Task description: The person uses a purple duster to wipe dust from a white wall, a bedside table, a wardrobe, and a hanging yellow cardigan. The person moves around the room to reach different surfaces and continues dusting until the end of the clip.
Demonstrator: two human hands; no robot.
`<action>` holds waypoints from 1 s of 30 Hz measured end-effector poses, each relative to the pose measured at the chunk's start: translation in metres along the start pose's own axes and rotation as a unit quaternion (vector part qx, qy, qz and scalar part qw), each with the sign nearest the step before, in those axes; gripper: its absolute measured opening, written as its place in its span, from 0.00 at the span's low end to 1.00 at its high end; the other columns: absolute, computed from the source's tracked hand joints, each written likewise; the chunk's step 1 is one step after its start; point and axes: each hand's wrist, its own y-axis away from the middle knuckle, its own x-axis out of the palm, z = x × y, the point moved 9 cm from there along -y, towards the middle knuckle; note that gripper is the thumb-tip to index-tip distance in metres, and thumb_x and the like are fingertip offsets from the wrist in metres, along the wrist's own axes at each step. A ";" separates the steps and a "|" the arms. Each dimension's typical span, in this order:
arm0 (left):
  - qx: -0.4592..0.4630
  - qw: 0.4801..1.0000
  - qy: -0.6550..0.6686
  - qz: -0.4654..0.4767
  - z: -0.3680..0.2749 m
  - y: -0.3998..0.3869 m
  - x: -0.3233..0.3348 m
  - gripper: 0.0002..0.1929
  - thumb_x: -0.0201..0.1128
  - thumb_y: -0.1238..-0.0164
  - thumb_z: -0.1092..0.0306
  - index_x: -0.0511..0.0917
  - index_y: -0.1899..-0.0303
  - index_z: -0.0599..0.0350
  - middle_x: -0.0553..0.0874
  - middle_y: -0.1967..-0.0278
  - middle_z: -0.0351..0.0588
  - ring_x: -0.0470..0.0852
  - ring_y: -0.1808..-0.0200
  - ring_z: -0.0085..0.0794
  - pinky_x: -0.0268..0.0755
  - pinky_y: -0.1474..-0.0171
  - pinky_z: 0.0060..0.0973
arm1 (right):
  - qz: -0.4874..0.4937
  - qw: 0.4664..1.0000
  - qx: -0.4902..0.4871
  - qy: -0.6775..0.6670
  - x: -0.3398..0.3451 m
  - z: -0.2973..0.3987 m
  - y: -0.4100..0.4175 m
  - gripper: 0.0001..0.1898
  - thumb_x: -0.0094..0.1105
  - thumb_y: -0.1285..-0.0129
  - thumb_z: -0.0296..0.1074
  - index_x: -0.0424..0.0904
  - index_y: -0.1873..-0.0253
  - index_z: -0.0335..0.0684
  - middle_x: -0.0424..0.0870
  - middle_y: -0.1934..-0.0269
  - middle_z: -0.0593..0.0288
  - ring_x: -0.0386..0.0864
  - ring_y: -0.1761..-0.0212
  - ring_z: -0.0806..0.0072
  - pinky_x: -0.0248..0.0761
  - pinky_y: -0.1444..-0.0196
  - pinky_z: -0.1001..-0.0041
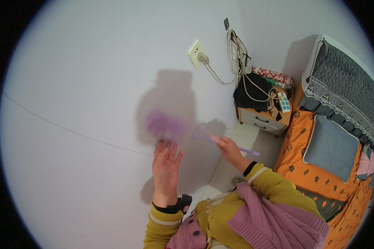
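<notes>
My right hand (230, 150) grips the thin purple handle (248, 151) of a duster. Its fluffy purple head (165, 125), blurred, is in front of the white wall (81, 77). Just below the fluff is my left hand (166, 166), palm showing and fingers spread, holding nothing. Its fingertips are at the fluff's lower edge; whether they touch it I cannot tell.
A plug sits in a wall socket (197, 54), with its cable trailing to a power strip (284, 102) on a wooden nightstand (263, 119). Black cloth (254, 92) lies there too. At right, a bed with orange bedding (299, 137) carries a grey-blue pillow (332, 148).
</notes>
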 end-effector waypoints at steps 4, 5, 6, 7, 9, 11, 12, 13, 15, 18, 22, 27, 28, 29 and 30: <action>0.006 1.000 0.002 -0.004 -0.005 0.002 -0.002 0.32 0.51 0.25 0.70 0.49 0.24 0.62 0.64 0.29 0.59 0.67 0.29 0.45 0.69 0.34 0.46 | -0.078 0.997 0.010 0.002 -0.021 0.019 -0.015 0.30 0.54 0.35 0.18 0.70 0.29 0.49 0.73 0.67 0.52 0.73 0.66 0.58 0.70 0.61 0.64; 0.010 1.000 0.003 -0.013 -0.006 0.003 -0.004 0.33 0.51 0.25 0.70 0.48 0.24 0.62 0.64 0.29 0.59 0.67 0.29 0.45 0.69 0.34 0.46 | -0.127 0.991 0.045 -0.011 -0.031 0.014 -0.018 0.29 0.54 0.36 0.17 0.72 0.30 0.48 0.73 0.67 0.53 0.73 0.67 0.58 0.70 0.62 0.64; 0.006 1.000 0.009 -0.014 -0.007 0.004 -0.005 0.33 0.51 0.25 0.70 0.48 0.24 0.62 0.63 0.29 0.59 0.67 0.29 0.45 0.69 0.33 0.46 | -0.174 0.980 0.088 -0.030 -0.039 0.007 -0.018 0.29 0.55 0.37 0.17 0.73 0.31 0.46 0.73 0.68 0.53 0.72 0.67 0.58 0.70 0.63 0.65; 0.007 1.000 0.014 -0.011 -0.008 0.005 -0.005 0.34 0.52 0.25 0.70 0.47 0.23 0.62 0.63 0.28 0.59 0.66 0.29 0.45 0.69 0.33 0.47 | -0.176 0.983 0.052 -0.018 -0.041 0.016 -0.023 0.28 0.55 0.37 0.17 0.74 0.32 0.45 0.73 0.68 0.53 0.72 0.67 0.58 0.70 0.63 0.65; 0.008 1.000 0.020 -0.009 -0.010 0.006 -0.005 0.34 0.52 0.25 0.70 0.47 0.23 0.61 0.63 0.28 0.59 0.66 0.28 0.46 0.69 0.33 0.48 | -0.180 0.984 -0.007 -0.003 -0.046 0.033 -0.029 0.26 0.55 0.37 0.17 0.76 0.34 0.43 0.72 0.68 0.54 0.72 0.68 0.59 0.70 0.64 0.64; 0.010 1.000 0.024 -0.008 -0.011 0.006 -0.005 0.34 0.52 0.26 0.69 0.47 0.23 0.61 0.62 0.28 0.59 0.66 0.28 0.46 0.68 0.33 0.48 | -0.132 0.987 -0.086 -0.016 -0.044 0.058 -0.036 0.25 0.54 0.36 0.17 0.78 0.35 0.43 0.72 0.69 0.53 0.72 0.68 0.60 0.69 0.64 0.64; 0.014 1.000 0.023 0.000 -0.013 0.007 -0.003 0.34 0.52 0.25 0.69 0.47 0.23 0.61 0.62 0.28 0.60 0.66 0.28 0.46 0.68 0.33 0.49 | -0.108 0.986 -0.125 -0.023 -0.045 0.071 -0.039 0.25 0.54 0.36 0.17 0.78 0.35 0.44 0.72 0.69 0.53 0.72 0.68 0.61 0.69 0.64 0.64; 0.017 1.000 0.022 0.007 -0.016 0.008 -0.002 0.34 0.52 0.25 0.69 0.47 0.23 0.61 0.62 0.28 0.60 0.66 0.28 0.47 0.68 0.33 0.49 | -0.108 0.989 -0.103 -0.005 -0.050 0.074 -0.045 0.25 0.54 0.36 0.17 0.78 0.34 0.44 0.72 0.69 0.53 0.72 0.68 0.61 0.69 0.63 0.65; 0.021 1.000 0.020 0.008 -0.021 0.011 0.000 0.34 0.52 0.26 0.69 0.48 0.23 0.61 0.62 0.28 0.60 0.65 0.28 0.47 0.68 0.33 0.50 | -0.110 0.992 -0.055 0.025 -0.064 0.079 -0.063 0.26 0.54 0.36 0.17 0.77 0.34 0.45 0.72 0.69 0.54 0.72 0.68 0.61 0.69 0.63 0.66; 0.024 0.999 0.029 -0.004 -0.026 0.016 0.001 0.31 0.53 0.26 0.68 0.53 0.26 0.59 0.64 0.30 0.59 0.67 0.29 0.47 0.69 0.33 0.51 | -0.230 0.973 0.031 -0.001 -0.105 0.077 -0.090 0.28 0.55 0.40 0.17 0.78 0.35 0.46 0.72 0.69 0.54 0.73 0.67 0.60 0.69 0.62 0.68; 0.033 0.998 0.051 0.004 -0.029 0.016 0.001 0.25 0.55 0.26 0.66 0.62 0.31 0.56 0.68 0.33 0.57 0.70 0.32 0.47 0.68 0.33 0.53 | -0.181 0.980 -0.076 0.027 -0.106 0.119 -0.109 0.27 0.57 0.42 0.21 0.80 0.37 0.48 0.73 0.68 0.55 0.75 0.67 0.59 0.70 0.63 0.67; 0.013 0.996 0.084 0.025 -0.025 0.009 -0.004 0.26 0.54 0.26 0.67 0.60 0.29 0.57 0.68 0.32 0.56 0.69 0.31 0.46 0.68 0.33 0.53 | -0.045 0.959 -0.269 0.076 -0.063 0.167 -0.079 0.27 0.60 0.43 0.26 0.81 0.37 0.52 0.75 0.69 0.57 0.76 0.67 0.60 0.71 0.65 0.64; 0.001 0.995 0.097 0.020 -0.023 0.009 -0.006 0.28 0.53 0.26 0.68 0.58 0.28 0.59 0.67 0.31 0.56 0.68 0.30 0.46 0.68 0.32 0.52 | -0.052 0.968 -0.241 0.058 -0.061 0.160 -0.080 0.25 0.59 0.42 0.25 0.82 0.38 0.50 0.74 0.69 0.57 0.75 0.67 0.60 0.71 0.64 0.65; -0.015 0.995 0.102 -0.011 -0.019 0.010 -0.011 0.29 0.52 0.26 0.69 0.56 0.27 0.60 0.66 0.30 0.56 0.67 0.29 0.46 0.68 0.32 0.52 | -0.058 0.975 -0.212 0.039 -0.059 0.151 -0.083 0.24 0.58 0.41 0.23 0.82 0.39 0.48 0.74 0.69 0.57 0.75 0.66 0.60 0.71 0.63 0.66; 0.004 0.996 0.093 0.011 -0.023 0.010 -0.008 0.29 0.52 0.26 0.69 0.56 0.27 0.59 0.66 0.30 0.56 0.67 0.29 0.46 0.68 0.32 0.52 | -0.060 0.982 -0.176 0.020 -0.056 0.139 -0.086 0.23 0.58 0.40 0.21 0.82 0.40 0.46 0.74 0.69 0.57 0.74 0.66 0.59 0.70 0.63 0.67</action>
